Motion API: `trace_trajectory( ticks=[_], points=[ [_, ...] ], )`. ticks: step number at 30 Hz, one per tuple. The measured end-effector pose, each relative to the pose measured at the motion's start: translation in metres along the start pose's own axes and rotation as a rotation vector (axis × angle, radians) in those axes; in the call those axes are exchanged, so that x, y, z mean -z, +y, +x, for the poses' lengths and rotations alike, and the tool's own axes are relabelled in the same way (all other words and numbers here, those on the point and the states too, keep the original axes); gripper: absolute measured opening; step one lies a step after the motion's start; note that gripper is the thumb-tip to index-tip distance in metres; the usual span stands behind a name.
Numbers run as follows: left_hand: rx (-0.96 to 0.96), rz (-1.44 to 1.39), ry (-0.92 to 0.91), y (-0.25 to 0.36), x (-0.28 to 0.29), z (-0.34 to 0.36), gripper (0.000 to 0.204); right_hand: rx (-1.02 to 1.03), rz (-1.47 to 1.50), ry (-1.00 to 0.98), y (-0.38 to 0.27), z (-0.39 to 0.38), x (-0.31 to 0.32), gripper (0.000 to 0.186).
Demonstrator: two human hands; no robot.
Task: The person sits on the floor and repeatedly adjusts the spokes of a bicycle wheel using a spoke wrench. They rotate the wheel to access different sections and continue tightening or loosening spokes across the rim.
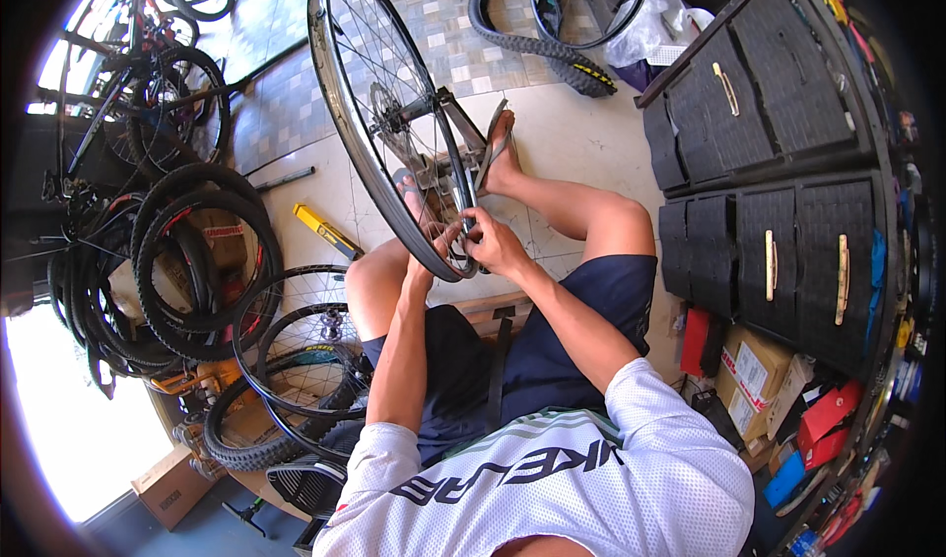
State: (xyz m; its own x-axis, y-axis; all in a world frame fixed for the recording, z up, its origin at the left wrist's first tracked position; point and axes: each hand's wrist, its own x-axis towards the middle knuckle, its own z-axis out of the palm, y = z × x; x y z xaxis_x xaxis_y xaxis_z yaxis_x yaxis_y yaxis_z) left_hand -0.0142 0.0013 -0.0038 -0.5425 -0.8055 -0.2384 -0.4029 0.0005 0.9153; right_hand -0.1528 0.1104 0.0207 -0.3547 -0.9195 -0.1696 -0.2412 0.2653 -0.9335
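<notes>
Item, bicycle wheel: stood upright between the knees, directly before the seated person, with spokes, hub and disc rotor fitted; a metal stand is seen beside the hub.

Item, right hand: thumb and fingers are clamped on the near edge of the wheel.

Item, left hand: placed at the same near edge, just beside the right; it is partly covered by the rim, so whether its fingers are closed on anything cannot be told.

Item, yellow-and-black box: laid on the pale tiled floor, left of the wheel.

Item, bicycle tyres: gathered in an upright cluster at the left.

Item, spoked wheel: leaned near the left knee.

Item, knobbly tyre: rested on the floor beyond the right foot, a clear plastic bag placed near it.

Item, black drawer units: set along the right side, pale handles fitted.

Item, cardboard box: placed below the drawers.
</notes>
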Motion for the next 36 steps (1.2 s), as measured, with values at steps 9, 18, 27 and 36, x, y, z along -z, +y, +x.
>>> trace_trajectory(
  ticks=[9, 18, 27, 36],
  points=[
    [0.112, -0.007, -0.063, -0.003, -0.008, 0.002, 0.041, 0.178, -0.228, 0.143, -0.001, 0.001, -0.005, 0.059],
    [0.263, -0.110, -0.119, 0.022, 0.010, -0.013, 0.041, 0.062, -0.089, 0.027, -0.006, -0.001, -0.005, 0.055],
    [0.163, -0.135, 0.143, 0.005, 0.000, -0.006, 0.053, -0.050, 0.197, -0.096, -0.001, -0.002, -0.001, 0.050],
    [0.197, -0.177, -0.073, -0.021, -0.008, -0.002, 0.042, -0.197, 0.213, -0.285, 0.003, 0.003, 0.017, 0.026]
  ],
)
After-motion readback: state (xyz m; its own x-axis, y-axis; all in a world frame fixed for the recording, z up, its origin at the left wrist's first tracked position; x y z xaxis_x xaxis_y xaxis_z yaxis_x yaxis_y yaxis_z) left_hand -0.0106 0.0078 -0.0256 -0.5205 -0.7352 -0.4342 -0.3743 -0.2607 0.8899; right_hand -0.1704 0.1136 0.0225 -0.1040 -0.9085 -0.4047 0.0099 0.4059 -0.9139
